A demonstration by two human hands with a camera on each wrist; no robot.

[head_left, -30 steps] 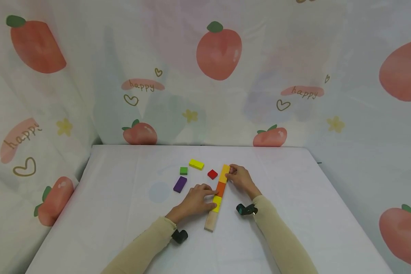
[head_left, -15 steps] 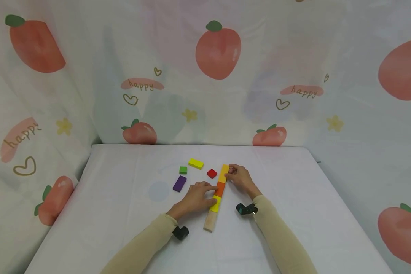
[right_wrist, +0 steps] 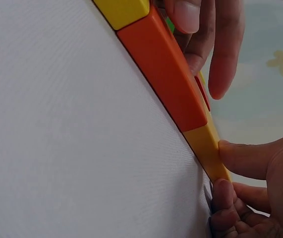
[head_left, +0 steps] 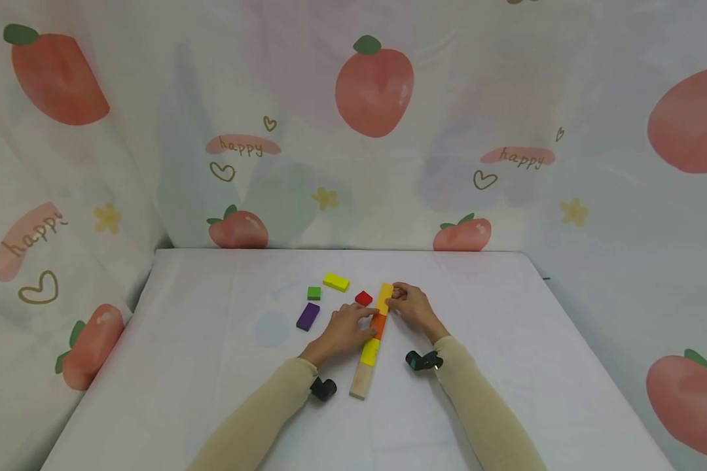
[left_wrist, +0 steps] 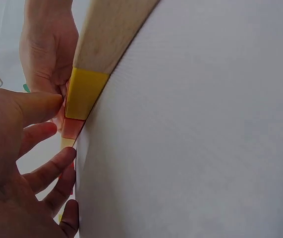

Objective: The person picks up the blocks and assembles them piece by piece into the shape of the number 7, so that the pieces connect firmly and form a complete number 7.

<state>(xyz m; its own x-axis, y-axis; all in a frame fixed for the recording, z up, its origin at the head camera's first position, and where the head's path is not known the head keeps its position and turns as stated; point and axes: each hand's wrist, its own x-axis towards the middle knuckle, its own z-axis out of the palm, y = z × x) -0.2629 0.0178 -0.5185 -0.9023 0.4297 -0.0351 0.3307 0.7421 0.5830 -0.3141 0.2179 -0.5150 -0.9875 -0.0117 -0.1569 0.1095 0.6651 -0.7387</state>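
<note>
In the head view, a row of blocks slants away across the table, end to end: a plain wooden block [head_left: 361, 381], a yellow block [head_left: 369, 352], an orange block [head_left: 378, 326] and a yellow-orange block [head_left: 384, 296] at the far end. My left hand [head_left: 344, 330] lies along the row's left side, thumb and index finger by the orange block. Its fingers look spread in the left wrist view. From the right, my right hand [head_left: 414, 307] pinches the yellow-orange block at its far end; the right wrist view shows thumb and fingertip on it.
Left of the row lie a red block [head_left: 363, 297], a separate yellow block [head_left: 336, 282], a small green block [head_left: 314, 293] and a purple block [head_left: 308, 316]. A printed cloth [head_left: 294, 98] hangs behind the white table [head_left: 477, 278].
My left hand has slid away from me along the row, from the yellow block to the orange one. My right hand stays at the far block.
</note>
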